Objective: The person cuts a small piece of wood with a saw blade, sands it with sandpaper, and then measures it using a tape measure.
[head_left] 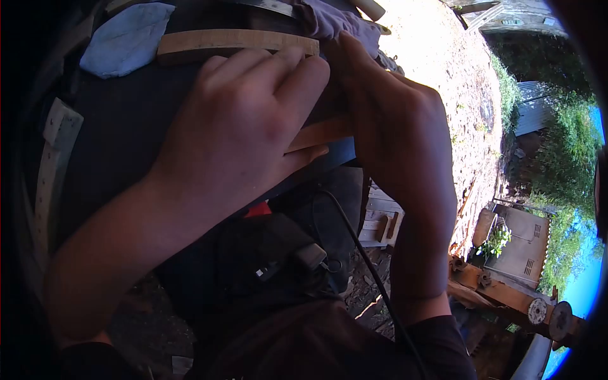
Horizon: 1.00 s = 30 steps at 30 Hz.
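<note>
My left hand (247, 114) is closed, its fingers curled and its thumb stretched along a light brown wooden piece (323, 133) below them. The wood's far part passes behind my right hand (402, 120). That hand is bent with its fingers folded away from me; what they hold, if anything, is hidden. Just beyond my left knuckles lies a curved wooden strip (234, 41) on the dark work surface (120, 126). A crumpled purplish cloth (345, 19) is beyond my right fingertips.
A whitish flat stone-like slab (126, 41) lies at the far left. Along the left edge runs a pale wooden bar (54, 171) with holes. A black cable (361, 253) hangs by my lap. To the right are sunlit ground (468, 114) and a timber beam (500, 285) with metal discs.
</note>
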### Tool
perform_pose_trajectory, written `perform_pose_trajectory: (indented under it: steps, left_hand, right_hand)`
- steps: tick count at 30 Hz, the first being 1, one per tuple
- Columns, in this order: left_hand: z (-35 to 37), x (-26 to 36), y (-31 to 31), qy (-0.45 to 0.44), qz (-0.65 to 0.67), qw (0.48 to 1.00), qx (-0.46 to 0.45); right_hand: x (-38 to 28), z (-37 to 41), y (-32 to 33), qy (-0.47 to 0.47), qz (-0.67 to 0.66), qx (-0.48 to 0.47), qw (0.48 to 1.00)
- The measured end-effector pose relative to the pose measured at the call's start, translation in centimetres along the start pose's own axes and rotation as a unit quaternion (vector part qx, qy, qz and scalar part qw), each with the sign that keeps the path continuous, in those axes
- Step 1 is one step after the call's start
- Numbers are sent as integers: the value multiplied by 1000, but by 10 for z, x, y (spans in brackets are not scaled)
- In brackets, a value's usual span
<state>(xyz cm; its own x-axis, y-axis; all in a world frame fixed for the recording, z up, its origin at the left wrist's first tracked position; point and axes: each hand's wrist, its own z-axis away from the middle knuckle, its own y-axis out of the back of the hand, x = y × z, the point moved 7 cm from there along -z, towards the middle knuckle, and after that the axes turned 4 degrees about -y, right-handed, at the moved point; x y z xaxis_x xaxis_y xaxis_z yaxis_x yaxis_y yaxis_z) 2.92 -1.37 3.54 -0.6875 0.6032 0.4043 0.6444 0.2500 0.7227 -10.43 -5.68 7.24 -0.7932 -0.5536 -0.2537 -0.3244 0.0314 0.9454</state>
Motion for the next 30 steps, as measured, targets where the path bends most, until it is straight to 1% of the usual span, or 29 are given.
perform_pose_trajectory:
  steps: [2, 5, 6, 9, 10, 13, 16, 19, 22, 23, 25, 26, 28, 30]
  left_hand:
    - [1, 1, 0, 1, -5, 1000, 4]
    - [1, 2, 0, -11, -7, 1000, 10]
    - [0, 2, -2, -9, -8, 1000, 6]
    - [-2, 2, -3, -17, -12, 1000, -5]
    - [-1, 2, -4, -19, -12, 1000, -2]
    - [-1, 4, 0, -28, -15, 999, 21]
    - [-1, 3, 3, -30, -16, 998, 45]
    - [-1, 1, -4, -30, -13, 999, 21]
    - [-4, 3, -9, -24, -7, 1000, -10]
    - [-3, 1, -8, -19, -7, 1000, -16]
    - [-3, 4, -3, -42, -20, 999, 15]
    - [-1, 5, -1, -46, -25, 998, 30]
    - [-2, 3, 4, -41, -28, 998, 33]
    - [-1, 5, -2, -41, -23, 999, 19]
  right_hand:
    - [0, 27, 7, -37, -23, -13, 999]
    - [0, 33, 7, -31, -28, 18, 999]
    - [5, 24, 2, -19, -37, 40, 998]
    - [2, -15, -9, 10, 34, 19, 999]
    - [5, -17, -13, 33, 44, 38, 998]
    - [-2, 13, 2, -14, 15, 22, 1000]
    - [-5, 42, 5, -58, -4, 51, 997]
    - [-2, 2, -6, -41, 22, 37, 998]
    - [6, -27, -19, -7, 96, -5, 995]
    - [5, -17, -12, -14, 69, 7, 997]
    - [-1, 17, 2, -16, 19, 22, 999]
    - [-3, 25, 6, -35, 12, 31, 999]
    - [-2, 37, 7, -69, -3, 38, 997]
    - [1, 6, -5, -60, 31, 7, 998]
